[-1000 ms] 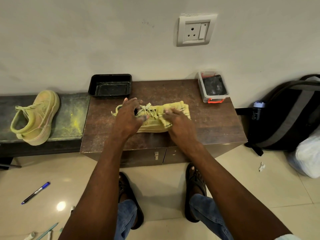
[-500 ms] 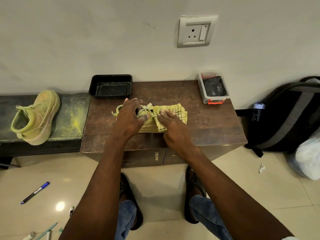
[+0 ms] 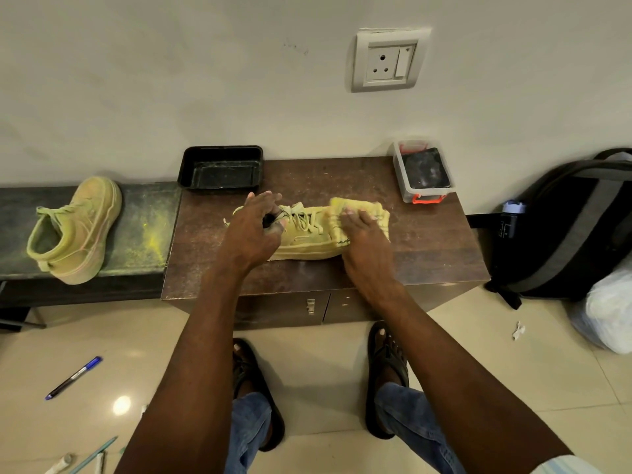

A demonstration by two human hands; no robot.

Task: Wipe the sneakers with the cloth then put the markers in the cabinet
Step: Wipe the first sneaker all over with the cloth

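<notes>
From the head camera, a yellow-green lace-up canvas sneaker [image 3: 304, 234] is lying on the dark brown wooden cabinet top [image 3: 427, 248], its toe pointing to the right. The left hand [image 3: 254, 230] is gripping the sneaker at its heel and collar, fingers curled over the opening and thumb tucked in near the laces. The right hand [image 3: 362, 234] is pressing a yellow cloth with thin dark stripes [image 3: 359, 208] down onto the toe of that sneaker, fingers lying fairly flat and close together on top of the cloth; whether the thumb is curling under it cannot be told.

A second yellow-green sneaker [image 3: 77, 230] is standing upright on the lower dark stone ledge [image 3: 143, 230] to the left, well apart from the first, with yellow powder dusting the ledge beside it. An empty black rectangular plastic tray [image 3: 221, 168] is sitting at the back left of the cabinet top against the wall, and a small clear plastic box with an orange clasp [image 3: 424, 172] is sitting at the back right.

On the tiled floor at lower left, a blue-capped marker [image 3: 73, 378] is lying at a slant, and more pens or markers [image 3: 92, 455] are lying at the bottom edge, partly cut off. A black and grey backpack [image 3: 567, 227] is leaning against the wall at right.
</notes>
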